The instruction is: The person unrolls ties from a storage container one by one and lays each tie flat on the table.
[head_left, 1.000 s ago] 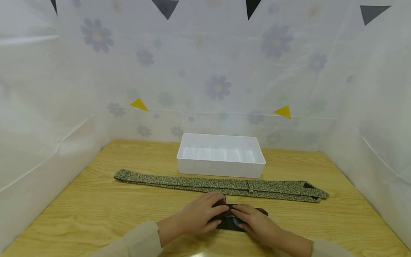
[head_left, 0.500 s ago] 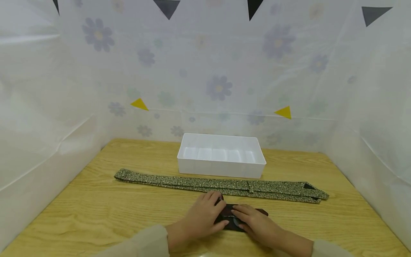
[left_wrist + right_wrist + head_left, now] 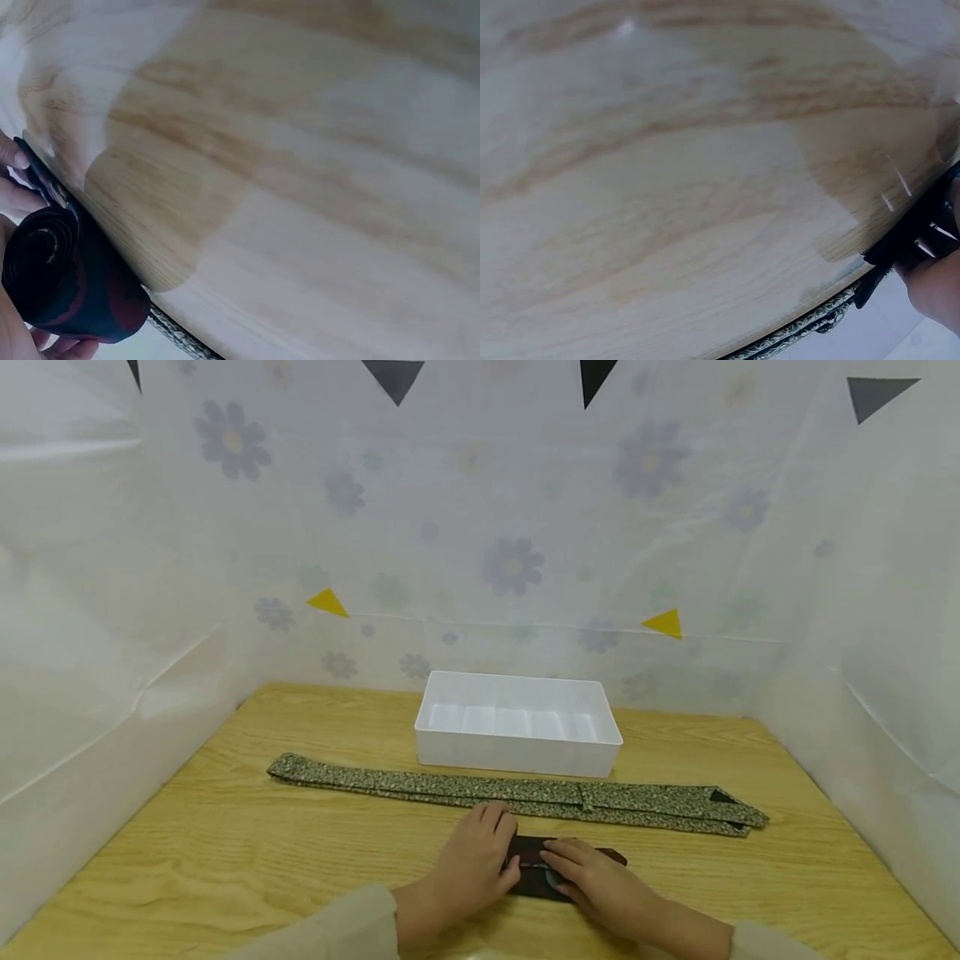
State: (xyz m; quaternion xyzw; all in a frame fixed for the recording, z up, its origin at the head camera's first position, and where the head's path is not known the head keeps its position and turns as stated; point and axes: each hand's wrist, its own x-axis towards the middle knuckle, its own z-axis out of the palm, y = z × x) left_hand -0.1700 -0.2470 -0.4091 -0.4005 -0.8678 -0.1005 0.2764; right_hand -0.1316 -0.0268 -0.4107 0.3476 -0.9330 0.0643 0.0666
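Observation:
A dark necktie with dark red patches lies at the near middle of the table, its left part wound into a roll. In the left wrist view the coil of the necktie shows, with fingers around it. My left hand grips that roll, which it mostly hides in the head view. My right hand rests on the flat part, fingers extended and pressing it to the table. The necktie's end sticks out beyond the right fingers. In the right wrist view only a bit of the right hand shows.
Behind the hands lies a green patterned necktie, folded lengthwise and stretched across the wooden table. A white box with an open top stands farther back. Pale plastic sheets enclose the back and sides.
My left fingers have drawn back left and away from the right hand, the wrist shifting slightly right. The right hand stays in place on the dark necktie.

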